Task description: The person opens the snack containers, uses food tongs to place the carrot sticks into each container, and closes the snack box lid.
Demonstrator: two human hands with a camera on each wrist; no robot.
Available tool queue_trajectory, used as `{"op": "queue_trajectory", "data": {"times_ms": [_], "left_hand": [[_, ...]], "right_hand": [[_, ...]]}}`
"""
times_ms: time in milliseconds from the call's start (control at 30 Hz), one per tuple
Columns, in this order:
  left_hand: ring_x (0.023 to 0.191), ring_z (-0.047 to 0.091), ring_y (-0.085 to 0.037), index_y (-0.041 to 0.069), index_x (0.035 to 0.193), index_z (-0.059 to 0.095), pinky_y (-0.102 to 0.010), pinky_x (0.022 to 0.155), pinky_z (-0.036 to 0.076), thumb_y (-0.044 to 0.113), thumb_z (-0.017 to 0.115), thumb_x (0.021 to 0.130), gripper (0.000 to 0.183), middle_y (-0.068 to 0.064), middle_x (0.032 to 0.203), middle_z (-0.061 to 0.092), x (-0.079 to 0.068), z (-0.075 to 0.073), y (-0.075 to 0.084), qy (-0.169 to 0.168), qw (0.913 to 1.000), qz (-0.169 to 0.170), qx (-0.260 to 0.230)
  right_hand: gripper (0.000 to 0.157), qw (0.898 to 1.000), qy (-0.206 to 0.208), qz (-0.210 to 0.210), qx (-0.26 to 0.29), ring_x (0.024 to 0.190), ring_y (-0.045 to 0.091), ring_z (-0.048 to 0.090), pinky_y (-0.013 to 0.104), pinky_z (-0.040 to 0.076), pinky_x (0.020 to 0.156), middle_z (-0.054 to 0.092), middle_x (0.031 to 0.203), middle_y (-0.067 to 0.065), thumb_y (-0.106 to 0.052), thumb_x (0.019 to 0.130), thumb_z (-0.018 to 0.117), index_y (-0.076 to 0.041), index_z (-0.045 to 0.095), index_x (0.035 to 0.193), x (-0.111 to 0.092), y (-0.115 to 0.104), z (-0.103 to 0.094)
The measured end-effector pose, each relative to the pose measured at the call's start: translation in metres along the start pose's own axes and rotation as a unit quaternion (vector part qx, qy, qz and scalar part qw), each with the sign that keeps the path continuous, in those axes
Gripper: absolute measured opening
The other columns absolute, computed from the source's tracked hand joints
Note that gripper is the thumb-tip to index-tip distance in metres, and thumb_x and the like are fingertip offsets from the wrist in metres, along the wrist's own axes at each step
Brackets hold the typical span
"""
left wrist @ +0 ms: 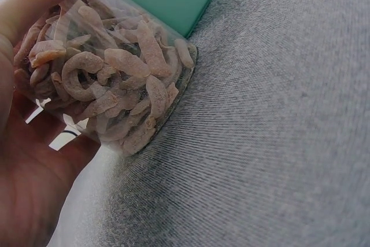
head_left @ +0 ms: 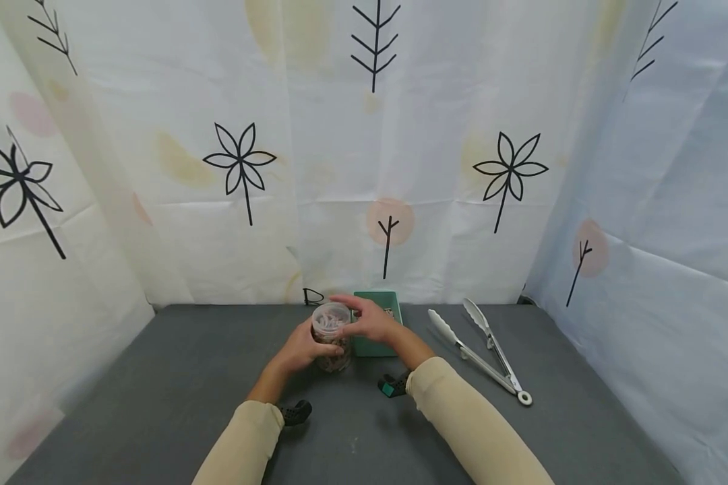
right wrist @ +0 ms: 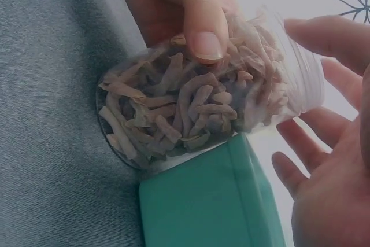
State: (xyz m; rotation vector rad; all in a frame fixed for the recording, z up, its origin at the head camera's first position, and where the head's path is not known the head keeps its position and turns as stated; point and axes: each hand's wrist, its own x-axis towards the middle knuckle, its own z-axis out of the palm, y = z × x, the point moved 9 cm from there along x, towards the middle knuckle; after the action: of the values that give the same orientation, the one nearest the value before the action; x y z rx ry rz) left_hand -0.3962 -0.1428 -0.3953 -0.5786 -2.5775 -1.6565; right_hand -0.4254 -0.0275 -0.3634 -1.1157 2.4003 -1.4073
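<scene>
A clear plastic jar (head_left: 332, 330) full of brown, curled dried pieces (left wrist: 115, 73) stands on the dark table, its top toward the head camera. My left hand (head_left: 304, 346) grips the jar's side, thumb across the front. Around the neck curves my right hand (head_left: 372, 321), its thumb at the near side of the rim and its fingers on the far side. In the right wrist view the ribbed translucent neck (right wrist: 306, 82) lies between that thumb and the fingers; whether a lid sits on it I cannot tell.
Just right of the jar is a green box (head_left: 376, 349) with some small pieces inside. Silver tongs (head_left: 491, 357) lie spread farther right on the grey table (head_left: 218, 377). Patterned white curtains (head_left: 340, 155) hang behind and at both sides.
</scene>
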Motion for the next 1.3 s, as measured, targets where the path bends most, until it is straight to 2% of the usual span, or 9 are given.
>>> {"op": "queue_trajectory", "data": {"times_ms": [133, 200, 300, 400, 500, 633, 767, 1067, 1300], "left_hand": [[0.099, 0.058, -0.024, -0.006, 0.137, 0.043, -0.039, 0.081, 0.049, 0.011, 0.083, 0.078, 0.074, -0.013, 0.117, 0.058, 0.0009, -0.0009, 0.0007, 0.005, 1.0, 0.003, 0.008], [0.099, 0.058, -0.023, -0.005, 0.137, 0.044, -0.038, 0.081, 0.048, 0.013, 0.083, 0.078, 0.073, -0.013, 0.117, 0.058, 0.0011, -0.0011, 0.0006, 0.004, 0.9999, 0.002, 0.014], [0.098, 0.058, -0.022, -0.005, 0.137, 0.045, -0.037, 0.08, 0.048, 0.013, 0.083, 0.078, 0.073, -0.012, 0.116, 0.059, 0.0015, -0.0016, 0.0009, 0.004, 0.9999, 0.001, 0.016], [0.097, 0.058, -0.022, -0.005, 0.137, 0.045, -0.037, 0.079, 0.048, 0.012, 0.083, 0.078, 0.072, -0.012, 0.115, 0.059, 0.0012, -0.0024, 0.0014, 0.007, 0.9999, 0.001, 0.015], [0.096, 0.057, -0.022, -0.005, 0.137, 0.044, -0.037, 0.079, 0.048, 0.012, 0.082, 0.078, 0.072, -0.012, 0.115, 0.059, 0.0007, -0.0023, 0.0017, 0.006, 0.9999, 0.0, 0.015], [0.096, 0.057, -0.022, -0.005, 0.138, 0.043, -0.037, 0.079, 0.048, 0.013, 0.083, 0.079, 0.073, -0.012, 0.115, 0.059, 0.0003, -0.0012, -0.0002, 0.001, 0.9999, -0.006, 0.011], [0.096, 0.058, -0.022, -0.005, 0.139, 0.042, -0.036, 0.079, 0.048, 0.014, 0.082, 0.079, 0.075, -0.012, 0.115, 0.058, 0.0004, -0.0004, -0.0011, -0.004, 1.0, -0.003, 0.008], [0.095, 0.057, -0.022, -0.005, 0.137, 0.044, -0.037, 0.079, 0.048, 0.013, 0.083, 0.078, 0.073, -0.012, 0.114, 0.058, 0.0003, -0.0012, -0.0004, 0.0, 1.0, -0.004, 0.006], [0.097, 0.057, -0.023, -0.004, 0.14, 0.042, -0.037, 0.079, 0.048, 0.014, 0.083, 0.079, 0.075, -0.012, 0.116, 0.059, -0.0002, -0.0014, 0.0006, 0.003, 0.9998, -0.006, 0.016]], "right_hand": [[0.063, 0.999, 0.032, 0.0, -0.018, 0.111, 0.026, 0.052, 0.048, 0.042, 0.093, 0.053, 0.134, 0.01, -0.014, 0.086, 0.076, -0.011, 0.049, 0.143, -0.0013, 0.0, -0.0021], [0.062, 0.997, 0.053, -0.001, -0.049, 0.107, 0.025, 0.053, 0.043, 0.045, 0.087, 0.057, 0.127, 0.008, -0.017, 0.084, 0.078, -0.011, 0.052, 0.141, -0.0021, -0.0015, -0.0026], [0.063, 0.99, 0.089, 0.001, -0.112, 0.102, 0.023, 0.051, 0.039, 0.045, 0.08, 0.06, 0.118, 0.007, -0.026, 0.081, 0.081, -0.014, 0.055, 0.138, -0.004, -0.0052, -0.0033], [0.066, 0.979, 0.113, 0.003, -0.167, 0.101, 0.024, 0.048, 0.041, 0.044, 0.079, 0.058, 0.117, 0.007, -0.036, 0.079, 0.082, -0.016, 0.057, 0.136, -0.0052, -0.0088, -0.0028], [0.07, 0.981, 0.104, 0.006, -0.161, 0.108, 0.026, 0.046, 0.045, 0.043, 0.085, 0.055, 0.126, 0.008, -0.037, 0.079, 0.081, -0.017, 0.053, 0.14, -0.005, -0.0085, 0.0], [0.075, 0.996, 0.055, -0.004, -0.068, 0.119, 0.03, 0.046, 0.049, 0.041, 0.093, 0.048, 0.14, 0.011, -0.023, 0.083, 0.078, -0.015, 0.042, 0.148, -0.0032, -0.0066, 0.0059], [0.076, 0.999, 0.037, -0.015, -0.006, 0.124, 0.03, 0.045, 0.049, 0.038, 0.097, 0.041, 0.149, 0.011, -0.013, 0.083, 0.074, -0.012, 0.038, 0.15, -0.0028, -0.0057, 0.0053], [0.072, 0.995, 0.088, -0.015, -0.037, 0.108, 0.023, 0.05, 0.043, 0.044, 0.087, 0.053, 0.13, 0.008, -0.022, 0.08, 0.08, -0.015, 0.048, 0.144, -0.002, -0.0021, 0.003], [0.077, 0.984, 0.131, 0.024, -0.117, 0.1, 0.022, 0.043, 0.041, 0.043, 0.079, 0.05, 0.118, 0.006, -0.038, 0.075, 0.085, -0.027, 0.05, 0.142, -0.002, 0.0004, 0.003]]}}
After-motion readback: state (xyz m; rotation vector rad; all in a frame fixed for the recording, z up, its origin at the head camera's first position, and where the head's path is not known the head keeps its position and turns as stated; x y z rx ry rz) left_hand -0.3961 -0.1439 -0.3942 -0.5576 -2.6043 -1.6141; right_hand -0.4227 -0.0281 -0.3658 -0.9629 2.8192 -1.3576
